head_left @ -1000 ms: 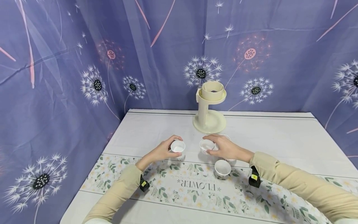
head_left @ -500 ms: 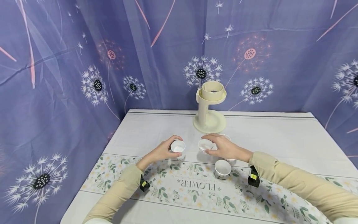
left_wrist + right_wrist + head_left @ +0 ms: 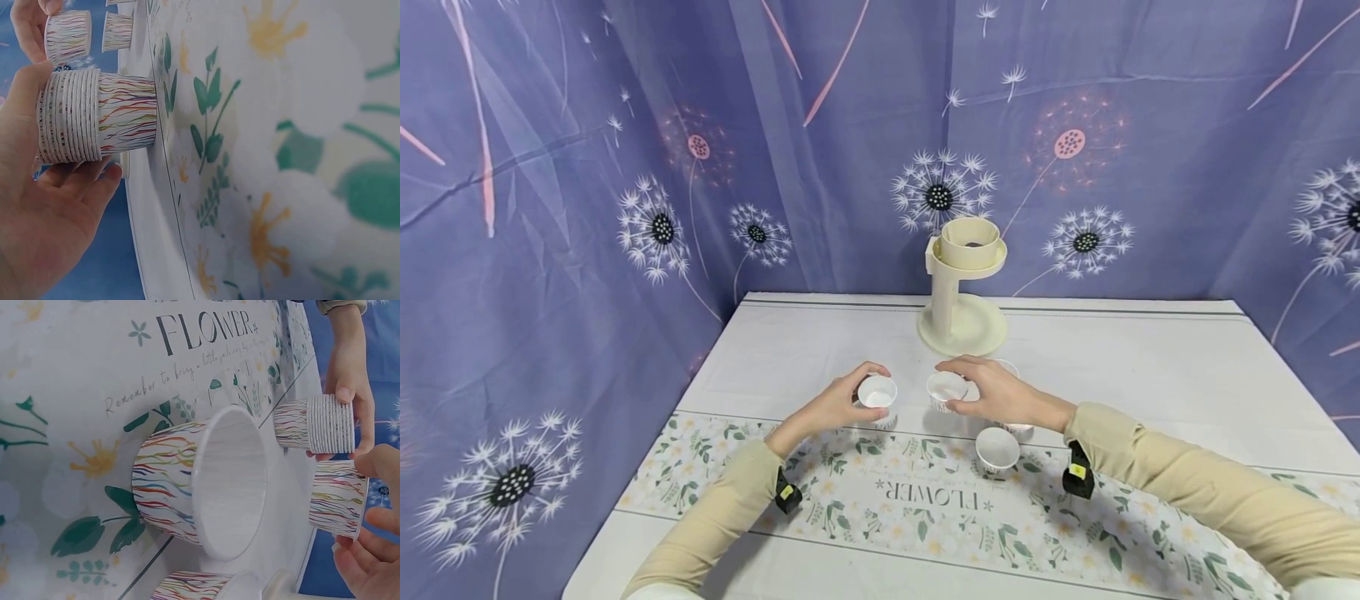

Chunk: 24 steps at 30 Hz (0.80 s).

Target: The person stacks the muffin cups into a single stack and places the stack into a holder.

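In the head view my left hand (image 3: 835, 404) holds a stack of nested paper cups (image 3: 97, 115), thumb on one side and fingers on the other. The stack stands upright with its base at the table, and wavy coloured lines mark the lowest cup. My right hand (image 3: 1000, 393) pinches a single paper cup (image 3: 337, 495) of the same pattern by its rim, upright and raised off the table, to the right of the stack. Another paper cup (image 3: 997, 450) stands mouth up in front of the right hand. Behind that hand, more white cup (image 3: 1006, 365) shows, partly hidden.
A cream stand (image 3: 945, 304) with a ring-shaped top and round base is at the back of the table. The white tablecloth (image 3: 1112, 358) has a flowered band with printed lettering. Behind hangs a blue dandelion curtain (image 3: 850, 208).
My right hand has drifted slightly left with its paper cup, nearer to the stack. The left hand and the stack have stayed where they were.
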Tool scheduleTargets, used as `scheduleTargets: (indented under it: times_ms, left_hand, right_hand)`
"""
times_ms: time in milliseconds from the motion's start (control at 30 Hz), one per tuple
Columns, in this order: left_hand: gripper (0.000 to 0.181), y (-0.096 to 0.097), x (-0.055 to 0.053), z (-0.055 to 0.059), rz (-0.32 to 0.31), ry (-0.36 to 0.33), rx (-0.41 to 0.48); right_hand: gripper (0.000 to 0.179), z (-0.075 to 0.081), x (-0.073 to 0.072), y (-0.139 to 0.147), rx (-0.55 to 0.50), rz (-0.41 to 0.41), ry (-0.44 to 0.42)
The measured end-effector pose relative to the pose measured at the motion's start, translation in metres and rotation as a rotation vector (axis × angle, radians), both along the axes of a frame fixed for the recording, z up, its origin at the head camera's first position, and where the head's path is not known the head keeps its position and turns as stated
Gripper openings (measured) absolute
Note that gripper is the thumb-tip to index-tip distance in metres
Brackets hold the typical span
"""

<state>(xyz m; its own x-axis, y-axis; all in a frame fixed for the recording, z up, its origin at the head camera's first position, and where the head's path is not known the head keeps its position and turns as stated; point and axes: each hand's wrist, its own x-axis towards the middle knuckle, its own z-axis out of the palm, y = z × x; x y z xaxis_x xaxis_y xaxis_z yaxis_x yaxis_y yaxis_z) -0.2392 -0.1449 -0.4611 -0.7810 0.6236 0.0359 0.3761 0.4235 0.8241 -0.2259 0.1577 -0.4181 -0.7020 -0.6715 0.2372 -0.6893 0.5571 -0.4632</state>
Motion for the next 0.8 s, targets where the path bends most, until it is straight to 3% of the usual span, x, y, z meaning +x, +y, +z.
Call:
scheduleTargets:
  times_ms: [800]
  left_hand:
    - [0.057,0.002,-0.003,-0.003,0.03,0.028,-0.025]
  right_hand:
    - [0.053,0.007,-0.005,-0.014,-0.009,0.027,0.033]
